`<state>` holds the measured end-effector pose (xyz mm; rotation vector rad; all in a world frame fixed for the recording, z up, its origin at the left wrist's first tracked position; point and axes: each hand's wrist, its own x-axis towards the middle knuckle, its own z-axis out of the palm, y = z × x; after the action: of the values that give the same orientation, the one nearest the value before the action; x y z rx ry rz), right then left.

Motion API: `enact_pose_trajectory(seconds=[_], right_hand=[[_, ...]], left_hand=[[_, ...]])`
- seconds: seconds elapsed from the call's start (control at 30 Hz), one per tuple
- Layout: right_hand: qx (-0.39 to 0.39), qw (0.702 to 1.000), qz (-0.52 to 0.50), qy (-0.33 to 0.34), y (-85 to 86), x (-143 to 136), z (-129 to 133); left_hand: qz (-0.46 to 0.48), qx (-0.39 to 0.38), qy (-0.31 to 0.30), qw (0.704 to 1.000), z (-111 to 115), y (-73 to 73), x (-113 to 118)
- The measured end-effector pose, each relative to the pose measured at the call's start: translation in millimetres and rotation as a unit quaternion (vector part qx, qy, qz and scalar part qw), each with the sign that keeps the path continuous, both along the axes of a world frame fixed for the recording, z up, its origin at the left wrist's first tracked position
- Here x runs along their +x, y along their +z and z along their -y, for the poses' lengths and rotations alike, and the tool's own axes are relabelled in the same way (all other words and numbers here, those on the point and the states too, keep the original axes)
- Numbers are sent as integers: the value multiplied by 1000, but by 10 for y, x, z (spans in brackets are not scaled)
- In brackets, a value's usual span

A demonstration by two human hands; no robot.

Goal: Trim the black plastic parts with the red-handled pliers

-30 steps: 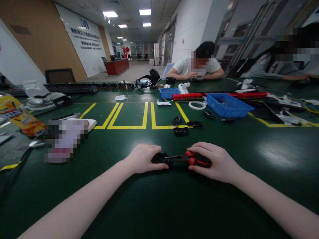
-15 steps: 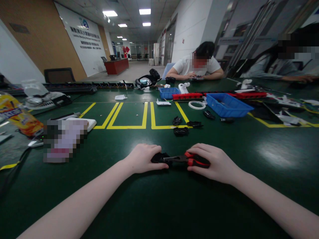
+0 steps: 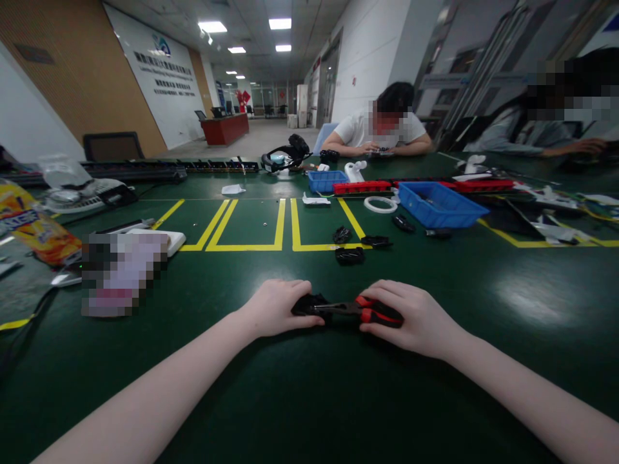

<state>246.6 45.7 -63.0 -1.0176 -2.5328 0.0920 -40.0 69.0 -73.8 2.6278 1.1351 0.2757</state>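
My left hand (image 3: 278,308) is closed on a small black part (image 3: 305,305) above the green table (image 3: 300,386). Red-and-black long-nose pliers (image 3: 374,314) are gripped by their handles in my right hand (image 3: 411,316). Their metal jaws point left and meet the black part between the thumb and fingers of my left hand. What exactly the jaws touch is too small to tell. Beyond my hands lie several black pieces, among them one nearest to me (image 3: 349,256).
Farther back stand a large blue bin (image 3: 440,205) and a smaller blue bin (image 3: 327,181), with a white ring (image 3: 380,205) between. At left are a phone (image 3: 130,270) and a yellow snack bag (image 3: 33,225). A person (image 3: 380,129) sits opposite, another at right.
My right hand and the pliers have shifted very slightly left. The grip of both hands looks the same.
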Motion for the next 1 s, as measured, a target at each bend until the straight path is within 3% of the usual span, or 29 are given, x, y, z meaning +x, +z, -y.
enact_pose_trajectory(seconds=[0.6,1.0], right_hand=[[67,997,18,19,4,76,-17],[62,997,29,16,-23,17,-10]], left_hand=[[-3,11,-27,1000,13,1,4],[4,15,-22,1000,4,-24,8]])
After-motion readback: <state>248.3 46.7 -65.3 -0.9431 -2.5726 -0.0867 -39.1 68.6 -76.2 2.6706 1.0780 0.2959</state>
